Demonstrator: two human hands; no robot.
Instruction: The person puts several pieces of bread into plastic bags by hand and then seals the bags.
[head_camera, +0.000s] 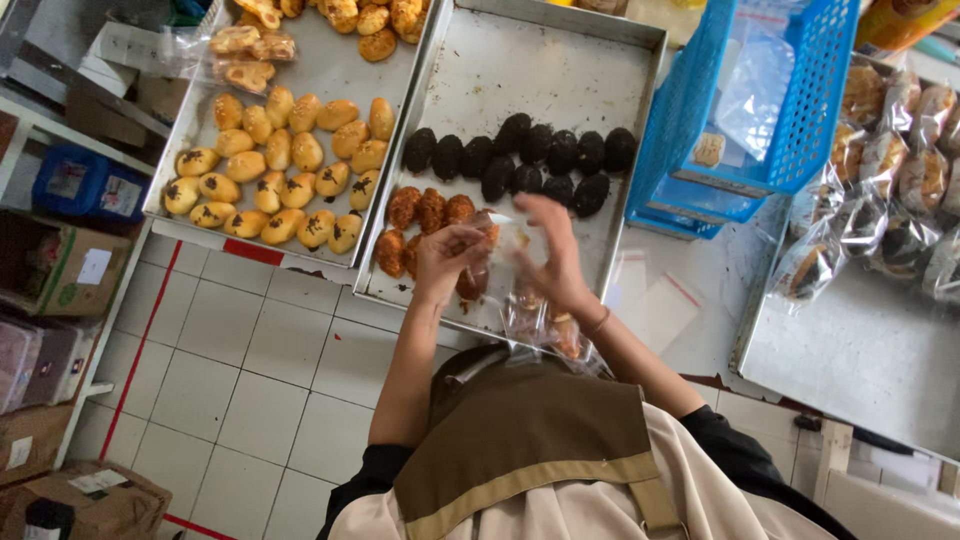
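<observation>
Two hands over the metal tray (620, 215): left hand (445, 262) pinching a brown pastry (472, 282), right hand (553, 262) gripping a clear bag (535, 320) already holding some. Plenty of dark buns (520, 158) still unbagged.

Two metal trays (640, 60), two stacked blue baskets (690, 110), ten dark buns (520, 155).

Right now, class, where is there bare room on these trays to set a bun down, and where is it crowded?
The middle tray is bare above the row of dark buns. Its near edge is crowded by the brown buns and both hands: left hand, right hand, holding a clear bag. The left tray is packed with golden buns.
</observation>
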